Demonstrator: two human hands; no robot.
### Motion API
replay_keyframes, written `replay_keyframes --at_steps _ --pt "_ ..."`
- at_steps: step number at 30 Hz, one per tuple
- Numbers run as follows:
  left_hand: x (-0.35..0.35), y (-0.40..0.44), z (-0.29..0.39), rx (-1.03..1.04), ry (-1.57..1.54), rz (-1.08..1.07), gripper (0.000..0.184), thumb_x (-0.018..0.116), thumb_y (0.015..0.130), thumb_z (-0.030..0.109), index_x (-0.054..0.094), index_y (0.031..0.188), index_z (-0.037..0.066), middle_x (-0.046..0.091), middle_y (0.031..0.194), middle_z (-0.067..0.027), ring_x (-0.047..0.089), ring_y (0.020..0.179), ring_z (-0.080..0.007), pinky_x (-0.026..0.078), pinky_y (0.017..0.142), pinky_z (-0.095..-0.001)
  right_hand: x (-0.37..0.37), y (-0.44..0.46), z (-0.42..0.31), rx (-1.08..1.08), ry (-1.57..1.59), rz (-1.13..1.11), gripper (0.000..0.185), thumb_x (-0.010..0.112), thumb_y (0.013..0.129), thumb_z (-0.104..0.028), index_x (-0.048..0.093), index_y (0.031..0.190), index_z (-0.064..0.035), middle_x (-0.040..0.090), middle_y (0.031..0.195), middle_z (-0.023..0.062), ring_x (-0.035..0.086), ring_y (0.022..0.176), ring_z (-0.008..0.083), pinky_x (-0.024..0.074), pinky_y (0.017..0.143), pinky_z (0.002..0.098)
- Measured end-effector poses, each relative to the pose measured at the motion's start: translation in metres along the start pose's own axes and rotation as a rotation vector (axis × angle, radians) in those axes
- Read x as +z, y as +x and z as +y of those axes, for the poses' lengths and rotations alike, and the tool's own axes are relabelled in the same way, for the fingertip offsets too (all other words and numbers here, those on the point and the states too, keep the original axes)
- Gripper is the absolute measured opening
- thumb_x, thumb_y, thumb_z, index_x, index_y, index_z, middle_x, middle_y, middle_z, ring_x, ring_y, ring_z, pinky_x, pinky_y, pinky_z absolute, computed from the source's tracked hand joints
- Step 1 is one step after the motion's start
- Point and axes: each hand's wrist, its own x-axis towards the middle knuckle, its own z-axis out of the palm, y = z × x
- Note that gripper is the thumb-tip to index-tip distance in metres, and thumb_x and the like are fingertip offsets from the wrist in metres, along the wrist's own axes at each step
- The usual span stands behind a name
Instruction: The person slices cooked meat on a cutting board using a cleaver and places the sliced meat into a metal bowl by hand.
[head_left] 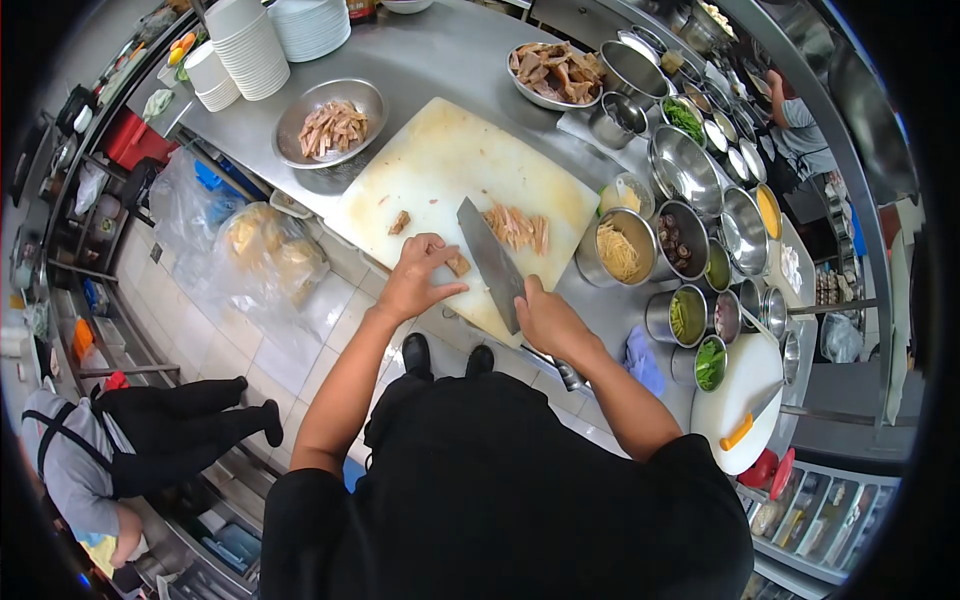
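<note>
My right hand [552, 318] is wrapped round the handle end of a broad cleaver [487, 262], whose blade lies slantwise over the white cutting board [415, 150]. Just left of the blade, my left hand [418, 275] has its thumb and fingers around a small piece of cooked meat [457, 265] near the board's front edge. Cut meat strips [518, 229] lie in a pile to the right of the blade. A brown meat scrap [399, 222] rests farther left on the board. More strips [333, 129] fill part of a steel bowl [287, 145] beyond the board.
At the back right stands a bowl of large meat pieces [556, 73]. Several steel containers crowd the right side, one with yellow shreds [620, 252]. An orange-handled knife [740, 430] lies on a round white board [718, 400]. Stacked bowls [250, 55] stand back left; another person [130, 440] is at lower left.
</note>
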Motion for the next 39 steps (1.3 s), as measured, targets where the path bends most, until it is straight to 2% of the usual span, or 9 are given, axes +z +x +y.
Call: replay_keyframes --at_steps 3,7,12,15,17,25,30,39 --pt "-0.003 0.000 0.000 -0.093 -0.186 0.059 0.025 0.076 0.086 0.009 0.071 0.111 0.006 0.057 0.109 -0.0088 0.057 0.100 -0.0266 0.052 0.082 -0.0359 -0.002 -0.001 -0.003 -0.015 -0.032 -0.010 0.030 0.045 0.103 -0.022 0.044 0.111 0.0062 0.065 0.090 0.0391 0.065 0.087 0.0549 0.0482 0.083 0.0602" --pt "0.013 0.003 -0.005 -0.080 -0.233 0.032 0.014 0.070 0.090 0.006 0.068 0.103 0.003 0.058 0.103 -0.0101 0.059 0.097 -0.0278 0.052 0.080 -0.0366 -0.010 -0.005 -0.012 -0.037 -0.088 -0.026 0.029 0.043 0.103 -0.022 0.044 0.110 0.0061 0.065 0.091 0.0393 0.065 0.087 0.0540 0.0487 0.081 0.0598" --pt "0.017 0.006 -0.005 0.012 -0.154 0.074 0.009 0.067 0.090 0.003 0.067 0.100 0.002 0.058 0.097 -0.0114 0.059 0.095 -0.0302 0.050 0.080 -0.0382 -0.014 -0.009 -0.023 -0.056 -0.212 -0.060 0.019 0.041 0.095 -0.005 0.044 0.110 0.0067 0.065 0.087 0.0379 0.066 0.085 0.0538 0.0489 0.081 0.0599" --pt "0.014 0.007 -0.004 0.036 -0.140 0.057 0.010 0.066 0.090 0.002 0.066 0.099 0.002 0.058 0.097 -0.0125 0.058 0.094 -0.0324 0.049 0.082 -0.0393 -0.022 -0.021 -0.032 -0.060 -0.240 -0.085 0.020 0.041 0.090 0.000 0.043 0.109 0.0072 0.065 0.086 0.0379 0.066 0.084 0.0538 0.0489 0.081 0.0597" --pt "0.016 0.007 -0.004 0.018 -0.158 0.064 0.010 0.065 0.088 0.000 0.065 0.098 0.001 0.058 0.097 -0.0152 0.057 0.094 -0.0355 0.048 0.084 -0.0423 -0.029 -0.030 -0.039 -0.057 -0.247 -0.094 0.019 0.042 0.090 0.000 0.043 0.108 0.0072 0.065 0.086 0.0383 0.066 0.085 0.0537 0.0490 0.081 0.0597" --pt "0.016 0.008 -0.005 0.044 -0.183 0.100 0.012 0.064 0.087 -0.001 0.065 0.099 -0.001 0.058 0.097 -0.0155 0.058 0.094 -0.0349 0.049 0.083 -0.0414 -0.028 -0.032 -0.043 -0.060 -0.253 -0.087 0.018 0.044 0.089 0.000 0.043 0.106 0.0070 0.064 0.086 0.0386 0.066 0.085 0.0541 0.0490 0.080 0.0599" --pt "0.017 0.010 -0.005 0.035 -0.183 0.089 0.013 0.063 0.086 -0.003 0.065 0.099 -0.001 0.059 0.097 -0.0155 0.058 0.094 -0.0349 0.049 0.083 -0.0414 -0.030 -0.027 -0.057 0.019 -0.287 -0.177 0.021 0.047 0.088 0.000 0.043 0.107 0.0083 0.065 0.088 0.0385 0.067 0.086 0.0529 0.0502 0.080 0.0588" --pt "0.015 0.012 -0.009 0.035 -0.207 0.054 0.015 0.065 0.085 -0.004 0.065 0.100 -0.002 0.061 0.100 -0.0161 0.059 0.094 -0.0357 0.050 0.083 -0.0408 -0.048 -0.006 -0.058 0.023 -0.270 -0.276 0.022 0.049 0.088 -0.001 0.044 0.107 0.0103 0.065 0.089 0.0386 0.067 0.088 0.0519 0.0519 0.081 0.0557"
